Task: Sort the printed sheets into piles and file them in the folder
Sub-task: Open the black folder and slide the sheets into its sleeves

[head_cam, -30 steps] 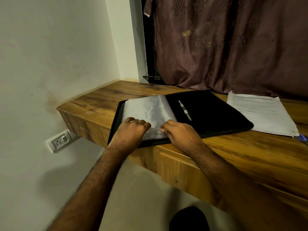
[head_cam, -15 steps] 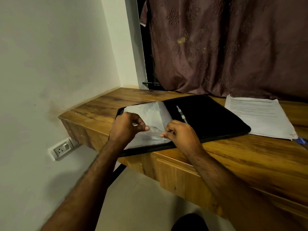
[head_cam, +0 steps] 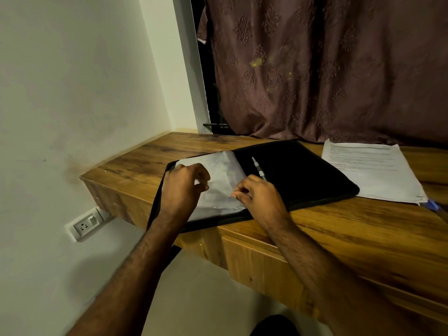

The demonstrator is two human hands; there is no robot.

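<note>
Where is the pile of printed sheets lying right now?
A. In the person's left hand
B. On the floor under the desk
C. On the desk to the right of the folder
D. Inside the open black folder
C: the pile of printed sheets lies flat on the wooden desk, to the right of the open black folder, and neither hand touches it.

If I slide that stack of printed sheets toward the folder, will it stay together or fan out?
The stack of printed sheets looks loose; its near edges are already uneven, so it would probably fan out. Thin paper likely droops if lifted by one corner. The wooden desk looks smooth, so it should slide easily.
</note>
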